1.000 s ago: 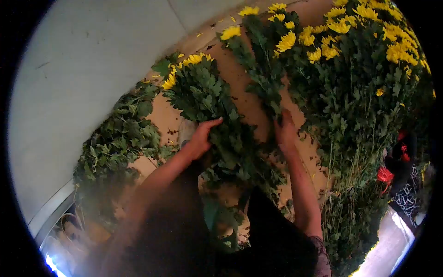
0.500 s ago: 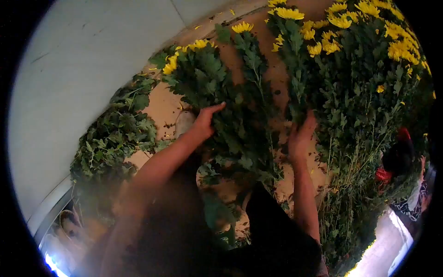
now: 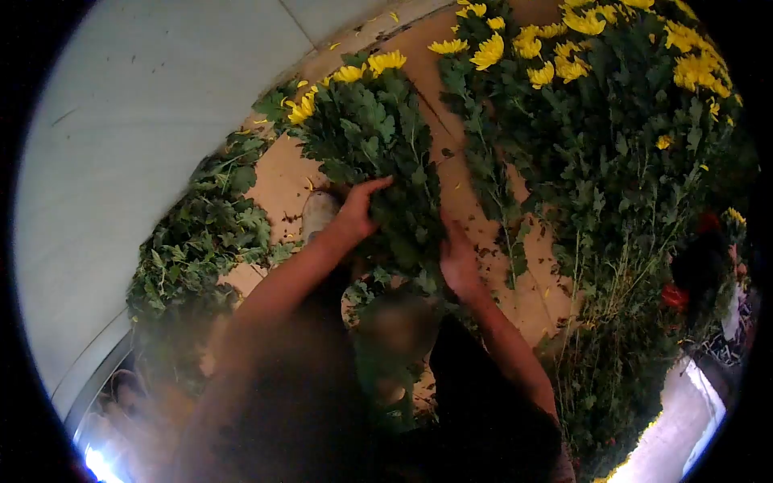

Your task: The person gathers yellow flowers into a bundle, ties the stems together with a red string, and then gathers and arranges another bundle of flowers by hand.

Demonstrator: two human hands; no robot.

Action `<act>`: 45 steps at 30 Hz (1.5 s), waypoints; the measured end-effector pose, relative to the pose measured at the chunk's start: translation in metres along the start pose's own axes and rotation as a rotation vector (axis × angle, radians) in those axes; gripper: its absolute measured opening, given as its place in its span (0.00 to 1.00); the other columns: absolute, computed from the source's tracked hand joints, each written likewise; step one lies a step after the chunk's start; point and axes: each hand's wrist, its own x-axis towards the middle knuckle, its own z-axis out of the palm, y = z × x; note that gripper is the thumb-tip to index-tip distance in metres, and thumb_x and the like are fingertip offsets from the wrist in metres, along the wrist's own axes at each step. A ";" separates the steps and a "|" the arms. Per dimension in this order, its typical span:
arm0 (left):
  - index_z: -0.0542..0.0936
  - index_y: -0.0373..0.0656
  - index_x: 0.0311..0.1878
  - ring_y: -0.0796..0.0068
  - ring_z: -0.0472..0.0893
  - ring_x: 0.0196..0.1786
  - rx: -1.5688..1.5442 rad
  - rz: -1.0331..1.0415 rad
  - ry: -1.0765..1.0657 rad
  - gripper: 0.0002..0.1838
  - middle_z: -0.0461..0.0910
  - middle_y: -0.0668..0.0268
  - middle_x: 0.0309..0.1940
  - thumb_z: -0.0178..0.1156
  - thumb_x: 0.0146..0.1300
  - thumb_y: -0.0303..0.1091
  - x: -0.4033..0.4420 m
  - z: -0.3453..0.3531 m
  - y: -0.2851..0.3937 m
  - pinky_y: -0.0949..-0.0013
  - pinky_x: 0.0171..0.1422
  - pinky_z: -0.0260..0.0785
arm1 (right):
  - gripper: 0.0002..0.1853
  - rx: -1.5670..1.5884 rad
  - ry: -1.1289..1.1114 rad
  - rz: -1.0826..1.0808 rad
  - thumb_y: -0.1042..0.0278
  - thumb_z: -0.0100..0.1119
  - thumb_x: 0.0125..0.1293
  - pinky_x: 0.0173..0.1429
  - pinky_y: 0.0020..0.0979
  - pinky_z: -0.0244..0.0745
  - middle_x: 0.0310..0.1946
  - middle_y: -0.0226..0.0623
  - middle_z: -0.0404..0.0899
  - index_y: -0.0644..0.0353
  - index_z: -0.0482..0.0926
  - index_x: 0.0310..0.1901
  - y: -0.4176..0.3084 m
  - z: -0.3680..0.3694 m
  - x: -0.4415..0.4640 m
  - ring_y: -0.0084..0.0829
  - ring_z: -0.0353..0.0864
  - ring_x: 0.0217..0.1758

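Note:
A bunch of yellow chrysanthemums [image 3: 366, 133] with dark green leaves stands between my hands, its blooms pointing away from me. My left hand [image 3: 360, 211] grips the left side of the bunch, thumb over the leaves and the other fingers hidden beneath. On the opposite side, my right hand [image 3: 459, 259] closes against the stems, its fingertips partly lost among the leaves. A separate chrysanthemum stem [image 3: 483, 153] lies a little right of the bunch, apart from my right hand.
A large pile of chrysanthemums [image 3: 612, 145] spreads along the right. Stripped leaves [image 3: 201, 233] are heaped at the left beside a pale wall [image 3: 161, 105]. Petals and leaf scraps dot the tan floor [image 3: 278, 177]. A shoe [image 3: 320, 211] shows beside my left hand.
My right hand has moved left, bringing a flower stem against the bunch. The bunch is now gathered closer together. My left hand has stayed nearly in place.

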 end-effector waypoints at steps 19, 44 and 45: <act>0.76 0.43 0.51 0.63 0.77 0.48 -1.110 -0.649 0.276 0.17 0.79 0.66 0.45 0.63 0.58 0.33 -0.012 -0.012 -0.013 0.57 0.57 0.70 | 0.27 -0.356 0.042 -0.061 0.64 0.57 0.58 0.62 0.46 0.64 0.55 0.53 0.66 0.63 0.66 0.59 0.048 0.004 0.005 0.52 0.65 0.60; 0.77 0.41 0.50 0.62 0.78 0.50 -1.153 -0.675 0.183 0.16 0.80 0.63 0.45 0.60 0.60 0.36 -0.033 -0.042 -0.011 0.57 0.58 0.70 | 0.36 -0.712 0.147 -0.401 0.60 0.65 0.53 0.52 0.45 0.69 0.48 0.46 0.71 0.59 0.62 0.63 0.005 -0.125 0.048 0.49 0.69 0.52; 0.77 0.41 0.50 0.62 0.78 0.50 -1.163 -0.676 0.176 0.16 0.80 0.63 0.45 0.60 0.60 0.36 -0.035 -0.038 0.001 0.57 0.58 0.70 | 0.35 -0.799 0.189 -0.396 0.58 0.65 0.53 0.53 0.45 0.68 0.50 0.46 0.70 0.59 0.63 0.62 0.006 -0.154 0.055 0.49 0.68 0.54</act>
